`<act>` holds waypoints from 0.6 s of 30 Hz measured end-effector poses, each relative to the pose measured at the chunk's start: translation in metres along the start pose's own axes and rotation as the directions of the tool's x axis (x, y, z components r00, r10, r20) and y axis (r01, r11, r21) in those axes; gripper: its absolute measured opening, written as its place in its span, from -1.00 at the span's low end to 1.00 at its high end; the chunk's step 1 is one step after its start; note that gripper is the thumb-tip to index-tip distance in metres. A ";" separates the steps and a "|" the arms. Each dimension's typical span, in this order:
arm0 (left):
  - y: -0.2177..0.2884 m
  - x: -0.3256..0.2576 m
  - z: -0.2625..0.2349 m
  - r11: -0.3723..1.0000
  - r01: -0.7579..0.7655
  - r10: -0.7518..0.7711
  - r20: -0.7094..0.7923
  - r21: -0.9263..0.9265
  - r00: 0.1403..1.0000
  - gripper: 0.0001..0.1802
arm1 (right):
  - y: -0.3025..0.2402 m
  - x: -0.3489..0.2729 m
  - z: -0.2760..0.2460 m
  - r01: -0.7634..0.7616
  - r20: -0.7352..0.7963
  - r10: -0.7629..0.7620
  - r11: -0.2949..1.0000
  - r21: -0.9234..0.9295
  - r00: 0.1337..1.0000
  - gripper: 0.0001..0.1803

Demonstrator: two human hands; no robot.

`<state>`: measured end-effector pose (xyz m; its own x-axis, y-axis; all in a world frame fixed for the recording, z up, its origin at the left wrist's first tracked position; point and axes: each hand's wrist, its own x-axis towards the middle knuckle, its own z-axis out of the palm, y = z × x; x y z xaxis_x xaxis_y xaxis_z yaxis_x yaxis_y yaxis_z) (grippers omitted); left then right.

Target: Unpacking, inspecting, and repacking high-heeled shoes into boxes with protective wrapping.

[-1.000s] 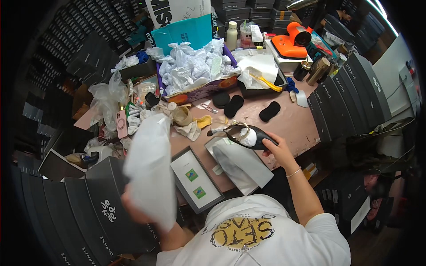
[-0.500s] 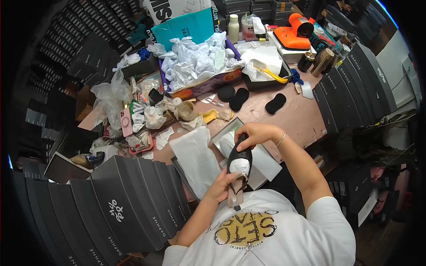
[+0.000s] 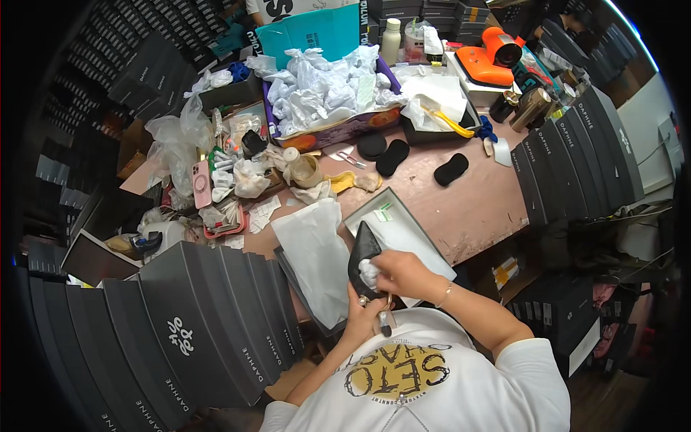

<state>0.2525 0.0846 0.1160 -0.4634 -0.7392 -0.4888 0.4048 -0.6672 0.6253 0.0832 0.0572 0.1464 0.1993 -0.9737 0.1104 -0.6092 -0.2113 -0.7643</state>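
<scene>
A black pointed-toe shoe (image 3: 362,250) is held over the near side of the table, its toe pointing away from me. My left hand (image 3: 363,317) grips it from below at the heel end, where a ring shows on a finger. A wad of white tissue paper (image 3: 368,274) fills the shoe's opening. The curled fingers of my right hand (image 3: 407,273) press on that wad; their tips are partly hidden. Under and beyond the shoe lies an open grey shoebox (image 3: 423,229), lined with white paper. To its left is a sheet of white wrapping paper (image 3: 311,234).
Grey shoeboxes (image 3: 201,317) stand in rows at the left, and more shoeboxes (image 3: 576,158) at the right. A purple carton (image 3: 345,126) of crumpled paper stands at the back. Black oval pads (image 3: 451,169), an orange device (image 3: 489,61) and bottles (image 3: 391,41) sit on the table.
My right hand has moved from the shoe's toe down to the tissue wad at its opening. The shoe has tilted and shifted slightly left, with my left hand still at the heel end.
</scene>
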 end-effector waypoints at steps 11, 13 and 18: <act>-0.003 0.009 -0.015 0.988 -0.140 0.130 -0.138 -0.068 0.982 -0.24 | 0.007 0.001 0.061 0.035 0.015 -0.036 0.999 0.019 0.999 -0.33; -0.013 0.003 -0.021 0.994 -0.008 -0.004 -0.110 -0.108 0.994 -0.27 | 0.006 0.021 0.046 -0.134 0.382 0.077 0.983 0.126 0.921 -0.34; -0.004 0.004 -0.012 0.967 -0.042 0.008 -0.135 -0.252 0.991 -0.46 | 0.024 0.038 0.076 -0.278 0.405 0.163 0.929 0.243 0.900 -0.38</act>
<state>0.2584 0.0832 0.1038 -0.3493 -0.7500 -0.5616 0.6097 -0.6371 0.4716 0.1340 0.0214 0.0838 0.3905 -0.8761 -0.2828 -0.4350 0.0952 -0.8954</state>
